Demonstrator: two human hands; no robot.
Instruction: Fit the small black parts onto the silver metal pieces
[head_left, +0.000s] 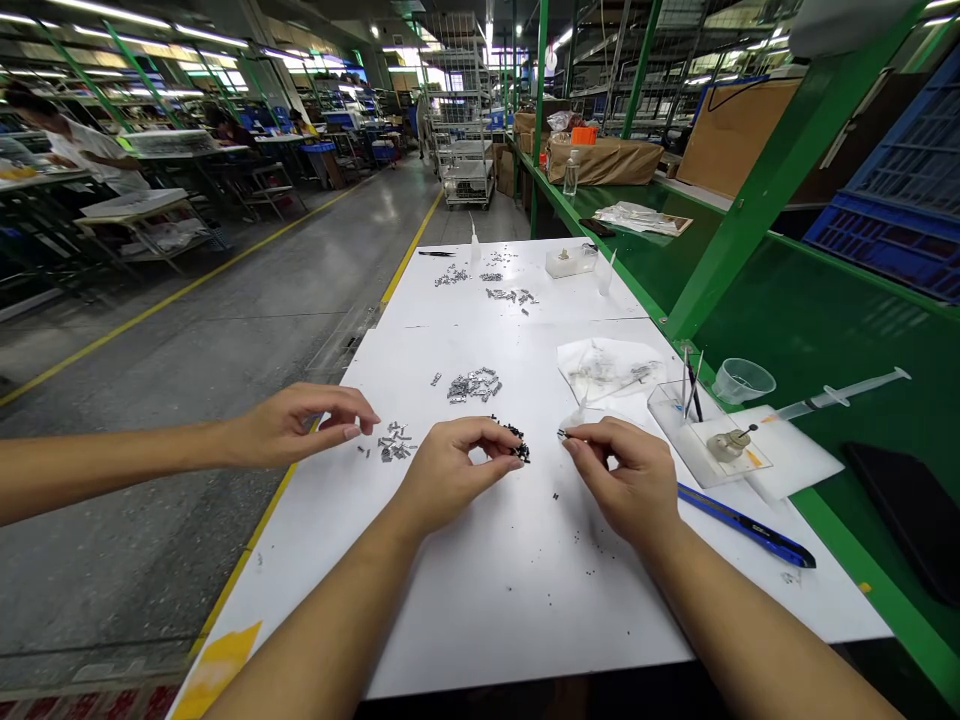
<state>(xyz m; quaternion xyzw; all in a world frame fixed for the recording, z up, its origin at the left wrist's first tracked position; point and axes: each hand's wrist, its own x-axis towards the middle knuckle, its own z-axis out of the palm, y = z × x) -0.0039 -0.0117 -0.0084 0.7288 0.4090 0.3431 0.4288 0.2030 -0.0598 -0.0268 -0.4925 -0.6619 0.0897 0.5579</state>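
Note:
My left hand point(454, 470) is at the near side of a pile of tiny black parts point(523, 450), with thumb and index finger bent together at its edge. What lies between those fingertips is too small to make out. Between the thumb and index finger of my right hand point(626, 470) is a small black part point(562, 434), held just above the white tabletop point(480, 640). Beyond my left hand lies a heap of small silver metal pieces point(474, 385). Another person's hand point(300, 425) reaches in from the left beside a smaller group of silver pieces point(395, 442).
A blue utility knife point(746, 525) lies right of my right hand. Beyond it are a syringe point(844, 393), a clear plastic cup point(742, 380) and a white block holding tweezers point(679, 405). A stained white cloth point(609, 368) lies farther back. Green framing point(757, 200) borders the right.

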